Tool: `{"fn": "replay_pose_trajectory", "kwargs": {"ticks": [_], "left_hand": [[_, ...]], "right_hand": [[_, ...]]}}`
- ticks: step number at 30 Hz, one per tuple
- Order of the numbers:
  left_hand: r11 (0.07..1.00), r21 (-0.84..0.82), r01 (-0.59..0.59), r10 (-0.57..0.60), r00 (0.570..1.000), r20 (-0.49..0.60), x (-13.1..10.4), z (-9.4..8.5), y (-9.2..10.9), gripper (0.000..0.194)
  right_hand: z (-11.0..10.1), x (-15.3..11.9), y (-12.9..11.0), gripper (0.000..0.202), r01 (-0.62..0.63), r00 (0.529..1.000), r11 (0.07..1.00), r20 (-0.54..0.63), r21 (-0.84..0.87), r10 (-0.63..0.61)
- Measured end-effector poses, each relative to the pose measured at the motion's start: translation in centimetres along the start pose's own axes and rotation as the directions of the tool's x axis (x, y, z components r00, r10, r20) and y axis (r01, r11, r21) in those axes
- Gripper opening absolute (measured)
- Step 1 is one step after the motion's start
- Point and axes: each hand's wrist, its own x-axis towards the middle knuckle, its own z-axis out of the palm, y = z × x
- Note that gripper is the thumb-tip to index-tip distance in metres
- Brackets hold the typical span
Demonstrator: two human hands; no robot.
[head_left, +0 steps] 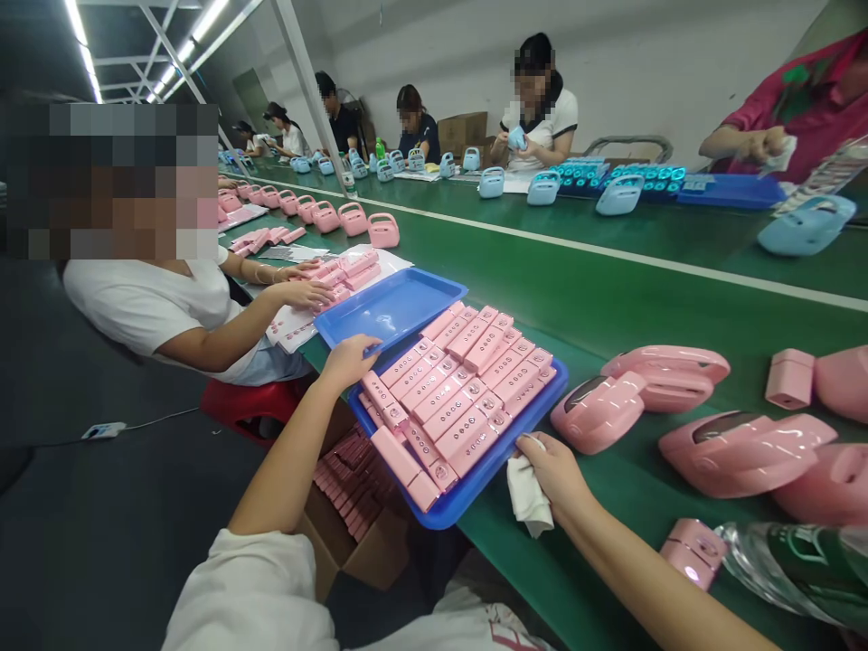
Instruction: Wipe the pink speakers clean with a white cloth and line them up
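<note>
A blue tray (448, 519) full of pink box-shaped parts (444, 393) lies tilted in view at the table's near edge, partly overhanging it. Each part carries a row of small dark marks and a round lens-like end. My left hand (347, 363) is closed at the tray's left corner, its fingertips also beside a second blue tray (390, 307). My right hand (556, 470) pinches a white cloth (529, 495), with its fingers against the near right rim of the full tray. Parts of the fingers of both hands are hidden.
Pink handled housings (746, 452), a pink block (693, 551) and a plastic bottle (800, 565) lie right. A co-worker (169, 307) sits left, hands on pink parts. Below stands a cardboard box (380, 551) of pink parts. Blue housings (620, 194) line the far side.
</note>
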Motion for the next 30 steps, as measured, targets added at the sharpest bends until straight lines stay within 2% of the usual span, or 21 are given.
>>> {"fn": "replay_pose_trajectory", "kwargs": {"ticks": [6, 9, 13, 16, 18, 21, 23, 25, 27, 30], "left_hand": [[0.997, -0.077, 0.023, -0.015, 0.995, 0.099, 0.5, 0.2, 0.1, 0.045], [0.988, -0.143, 0.065, -0.049, 0.992, 0.112, 0.8, 0.5, 0.1, 0.043], [0.953, -0.26, 0.155, -0.143, 0.988, 0.062, 1.1, 0.5, -0.3, 0.034], [0.896, -0.379, 0.231, -0.27, 0.962, -0.052, 0.0, 0.3, -0.8, 0.037], [0.839, -0.474, 0.267, -0.387, 0.905, -0.175, -1.7, 0.8, -0.9, 0.043], [0.726, -0.639, 0.253, -0.559, 0.759, -0.334, -5.3, 2.9, 0.0, 0.053], [0.642, -0.74, 0.201, -0.628, 0.692, -0.357, -7.6, 4.9, 1.2, 0.054], [0.563, -0.811, 0.159, -0.683, 0.643, -0.348, -9.2, 6.8, 2.6, 0.055], [0.498, -0.857, 0.136, -0.728, 0.602, -0.327, -9.9, 8.1, 3.9, 0.055], [0.43, -0.895, 0.121, -0.786, 0.538, -0.305, -9.5, 8.6, 5.3, 0.053]], "right_hand": [[-0.1, -0.5, -0.4, 0.023, -0.082, 0.997, 0.994, 0.001, 0.077, 0.082], [-0.2, -0.8, -0.6, 0.022, -0.083, 0.997, 0.991, 0.01, 0.105, 0.082], [-0.2, -0.9, -0.8, 0.021, -0.093, 0.996, 0.988, 0.023, 0.122, 0.091], [-0.2, -0.8, -0.8, 0.018, -0.097, 0.995, 0.987, 0.022, 0.131, 0.094], [-0.2, -0.7, -0.8, 0.015, -0.099, 0.995, 0.985, 0.018, 0.144, 0.097], [-0.1, -0.5, -0.8, 0.013, -0.112, 0.994, 0.979, 0.005, 0.173, 0.113], [-0.1, -0.4, -0.8, 0.012, -0.12, 0.992, 0.973, -0.003, 0.197, 0.123], [0.1, -0.3, -0.9, 0.012, -0.127, 0.991, 0.967, -0.006, 0.222, 0.132], [0.3, -0.2, -1.0, 0.014, -0.14, 0.989, 0.958, -0.004, 0.249, 0.146], [0.4, -0.1, -1.2, 0.018, -0.171, 0.984, 0.942, 0.01, 0.291, 0.175]]}}
